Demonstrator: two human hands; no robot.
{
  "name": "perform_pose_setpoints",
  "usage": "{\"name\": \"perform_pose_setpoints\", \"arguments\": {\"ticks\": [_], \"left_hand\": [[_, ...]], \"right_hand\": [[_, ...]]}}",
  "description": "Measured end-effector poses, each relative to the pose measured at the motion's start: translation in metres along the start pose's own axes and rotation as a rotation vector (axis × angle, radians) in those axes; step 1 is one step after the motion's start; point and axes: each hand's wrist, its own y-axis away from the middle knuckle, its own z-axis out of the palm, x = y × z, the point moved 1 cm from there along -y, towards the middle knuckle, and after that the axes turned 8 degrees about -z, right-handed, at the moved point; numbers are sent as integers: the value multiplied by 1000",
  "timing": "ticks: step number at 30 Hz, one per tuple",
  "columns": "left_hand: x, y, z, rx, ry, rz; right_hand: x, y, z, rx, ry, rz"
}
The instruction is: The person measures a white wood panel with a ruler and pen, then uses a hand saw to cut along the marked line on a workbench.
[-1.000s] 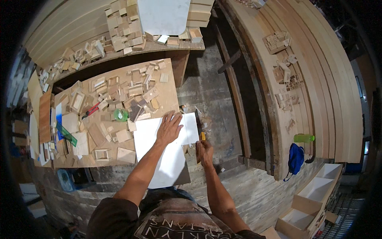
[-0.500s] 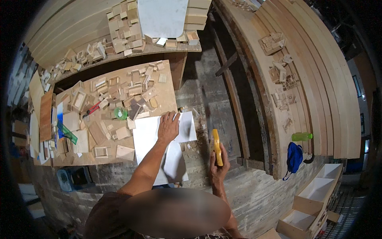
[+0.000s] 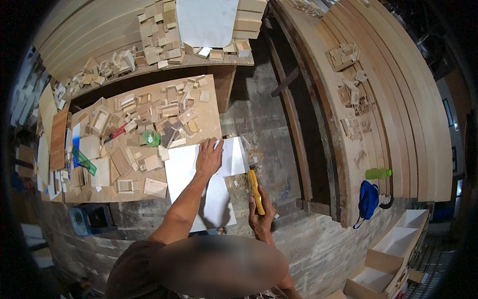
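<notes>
My left hand [image 3: 209, 158] lies on a white sheet or board [image 3: 184, 172] at the right front corner of the workbench, its fingers stretched out and pressing down. The white piece hangs past the bench's edge, and a slot or step shows in its right side. My right hand [image 3: 262, 215] is closed round the yellow handle of a hand saw [image 3: 255, 190]. The saw points forward and slightly left, its handle end close to the board's right edge. Its thin blade is hard to make out, so I cannot tell whether it touches the board.
The workbench [image 3: 206, 117] carries many small wooden boxes and offcuts, red-handled pliers [image 3: 117, 132], a green bottle [image 3: 151, 138] and a green ruler-like strip [image 3: 84, 162]. At right, a long bench holds stacked planks, a blue pouch [image 3: 368, 199] and a green bottle. Wooden drawers [image 3: 396, 239] stand lower right.
My right hand has brought the saw left and slightly nearer to me, close to the white board's edge. My left hand stays on the board.
</notes>
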Motion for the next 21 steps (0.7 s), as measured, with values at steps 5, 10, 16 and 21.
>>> {"name": "perform_pose_setpoints", "arguments": {"ticks": [5, 10, 16, 21], "left_hand": [[-1, 2, 3, 52, -5, 18], [2, 0, 0, -3, -43, 15], [0, 0, 2, -11, -73, 21], [0, 0, 1, 12, -61, 45]], "right_hand": [[9, 16, 10, -63, -42, 65], [4, 22, 17, -47, -46, 35], [0, 32, 19, -63, -106, 112], [9, 47, 30, 11, -62, 41]]}}
